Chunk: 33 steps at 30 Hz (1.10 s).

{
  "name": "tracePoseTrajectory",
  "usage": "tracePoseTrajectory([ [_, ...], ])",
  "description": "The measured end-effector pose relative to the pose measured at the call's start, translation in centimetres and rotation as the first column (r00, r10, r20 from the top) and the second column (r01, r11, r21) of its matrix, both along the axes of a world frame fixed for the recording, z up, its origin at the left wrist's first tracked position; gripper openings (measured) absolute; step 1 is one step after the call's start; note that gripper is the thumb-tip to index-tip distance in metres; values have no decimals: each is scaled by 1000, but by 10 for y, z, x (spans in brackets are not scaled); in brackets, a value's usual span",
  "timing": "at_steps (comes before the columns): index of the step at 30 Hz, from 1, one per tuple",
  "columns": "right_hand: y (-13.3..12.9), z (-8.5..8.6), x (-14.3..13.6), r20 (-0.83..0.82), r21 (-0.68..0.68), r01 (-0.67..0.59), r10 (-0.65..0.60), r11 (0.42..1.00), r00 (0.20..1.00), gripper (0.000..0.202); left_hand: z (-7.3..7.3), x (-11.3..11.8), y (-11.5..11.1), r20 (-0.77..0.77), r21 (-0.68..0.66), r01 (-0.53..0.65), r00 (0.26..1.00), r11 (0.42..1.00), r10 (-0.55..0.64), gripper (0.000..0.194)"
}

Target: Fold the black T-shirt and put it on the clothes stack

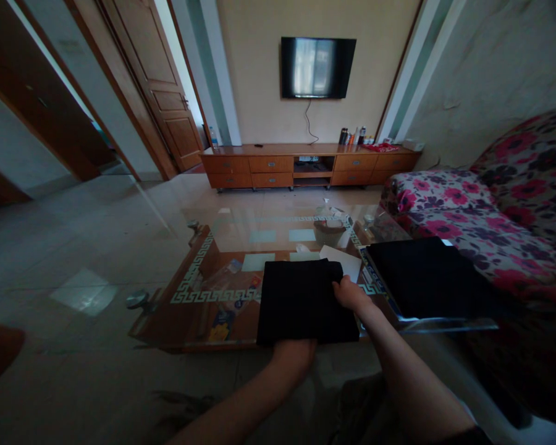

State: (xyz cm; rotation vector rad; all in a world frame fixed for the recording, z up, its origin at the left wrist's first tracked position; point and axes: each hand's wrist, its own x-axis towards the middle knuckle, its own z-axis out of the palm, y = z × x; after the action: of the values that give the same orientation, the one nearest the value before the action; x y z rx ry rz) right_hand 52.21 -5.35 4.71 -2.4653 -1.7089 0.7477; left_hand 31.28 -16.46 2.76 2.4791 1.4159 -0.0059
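A folded black cloth (301,300) lies on the glass coffee table (241,235) in front of me. My left hand (294,350) is at the cloth's near edge, fingers tucked under it and hidden. My right hand (348,292) grips the cloth's right edge near its far corner. A second black cloth (429,275) lies flat on the table's right end, apart from both hands.
A white paper (340,256) and a small bowl (328,232) sit beyond the cloth. Snack packets (227,303) show on the shelf under the glass. A floral sofa (500,216) runs along the right. A wooden TV cabinet (306,164) and wall television (317,67) stand at the far wall.
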Motion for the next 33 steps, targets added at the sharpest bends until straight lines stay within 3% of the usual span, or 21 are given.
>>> tracePoseTrajectory([
  [2,-1,5,1,20,12,15,-15,1000,1000,55,11,4,-20,41,-63,-1,999,998,3,41],
  [5,-4,13,0,68,83,46,-52,996,996,59,39,3,-31,233,-60,231,949,971,-212,47],
  [7,-6,17,-6,115,243,12,-41,970,992,56,57,-1,-19,305,-89,324,909,942,-284,36],
  [9,-7,17,-14,161,424,-102,36,900,986,51,65,-10,8,338,-47,218,922,975,-190,44],
  [11,-6,14,-24,203,516,-245,161,821,966,51,61,-23,42,373,130,24,925,991,-71,41],
  [14,-2,1,-33,259,517,-391,296,762,919,56,34,-46,85,350,342,-160,936,926,33,45],
  [18,3,-23,-34,290,445,-405,299,799,909,64,-10,-68,105,241,389,-185,966,902,94,71],
  [21,5,-33,-30,277,416,-367,268,832,923,68,-27,-70,104,194,379,-175,975,908,107,78],
  [29,-1,-35,-40,283,388,-343,243,855,928,70,-25,-76,113,181,306,-144,979,941,91,83],
  [33,-17,-32,-58,274,379,-349,256,857,927,75,-16,-97,119,197,230,-150,975,961,105,61],
])
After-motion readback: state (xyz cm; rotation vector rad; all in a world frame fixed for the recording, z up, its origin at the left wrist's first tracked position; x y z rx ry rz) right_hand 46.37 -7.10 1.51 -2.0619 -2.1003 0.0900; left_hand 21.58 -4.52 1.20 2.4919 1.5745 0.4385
